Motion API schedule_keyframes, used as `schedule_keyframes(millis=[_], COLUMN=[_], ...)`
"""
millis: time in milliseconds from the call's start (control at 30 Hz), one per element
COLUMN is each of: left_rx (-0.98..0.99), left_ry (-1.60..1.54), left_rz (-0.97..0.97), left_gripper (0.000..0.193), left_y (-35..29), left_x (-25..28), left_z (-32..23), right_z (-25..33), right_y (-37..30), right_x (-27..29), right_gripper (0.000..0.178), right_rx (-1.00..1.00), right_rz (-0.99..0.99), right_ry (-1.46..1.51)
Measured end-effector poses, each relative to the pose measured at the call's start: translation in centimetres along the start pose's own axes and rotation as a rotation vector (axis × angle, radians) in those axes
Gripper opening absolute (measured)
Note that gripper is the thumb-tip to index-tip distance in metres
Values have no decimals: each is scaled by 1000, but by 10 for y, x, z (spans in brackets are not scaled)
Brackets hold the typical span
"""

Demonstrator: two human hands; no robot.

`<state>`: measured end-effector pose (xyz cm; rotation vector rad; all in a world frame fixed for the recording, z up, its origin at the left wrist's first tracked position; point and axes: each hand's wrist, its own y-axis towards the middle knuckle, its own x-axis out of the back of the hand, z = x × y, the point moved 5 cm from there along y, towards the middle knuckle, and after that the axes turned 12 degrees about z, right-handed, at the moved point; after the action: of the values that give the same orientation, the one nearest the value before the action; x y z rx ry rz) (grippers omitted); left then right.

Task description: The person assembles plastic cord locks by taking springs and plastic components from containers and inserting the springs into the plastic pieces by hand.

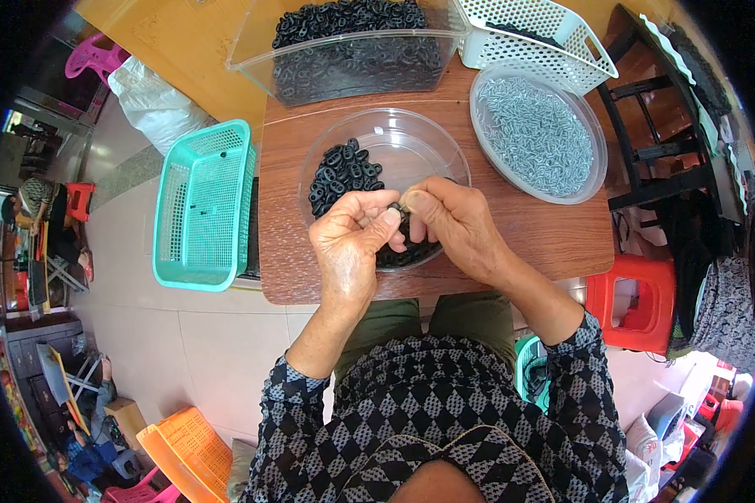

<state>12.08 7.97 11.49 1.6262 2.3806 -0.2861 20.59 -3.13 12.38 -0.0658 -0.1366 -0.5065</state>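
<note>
Over the near side of a clear round tub point(455, 151), my left hand point(348, 239) and my right hand point(461, 222) meet at the fingertips. The left thumb and fingers pinch a small black part point(403, 220), mostly covered by the fingers. My right thumb and forefinger are pressed together against its top end; what they grip is hidden. Black rubber-like pieces with holes point(341, 174) lie heaped in the tub's left side, and more show below my hands. To the right, a round clear tray point(597, 172) holds many small silver metal pieces point(537, 138), perhaps screws or pins.
A clear rectangular bin point(252, 63) of black pieces stands beyond the tub, beside a white perforated basket point(579, 54). Left of the brown table point(289, 268) is a turquoise basket point(195, 272). A red stool point(633, 302) stands right, an orange crate point(189, 453) lower left. People sit far left.
</note>
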Motion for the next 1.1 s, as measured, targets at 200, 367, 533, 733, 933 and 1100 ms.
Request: schedule_keyframes(millis=[200,367,533,733,933,1100], left_rx=[-12,-56,-146,-196,-384,-418], left_ry=[47,61,54,108,362,484], left_rz=[-18,-16,-20,-81,-220,-261], left_gripper=[13,13,13,18,21,21], left_y=[0,2,13,16,-2,-7], left_x=[1,-4,-10,2,37,44], left_z=[-1,-3,-11,-25,-28,-13], right_z=[-1,7,15,20,-1,-21], right_y=[2,7,15,3,-25,-29], right_x=[-1,0,8,51,88,83], right_gripper=[19,15,15,14,12,14], right_rx=[72,52,88,258,280,241], right_rz=[-77,-90,-95,-316,-460,-416], right_ry=[28,-82,-18,-319,-1113,-1322])
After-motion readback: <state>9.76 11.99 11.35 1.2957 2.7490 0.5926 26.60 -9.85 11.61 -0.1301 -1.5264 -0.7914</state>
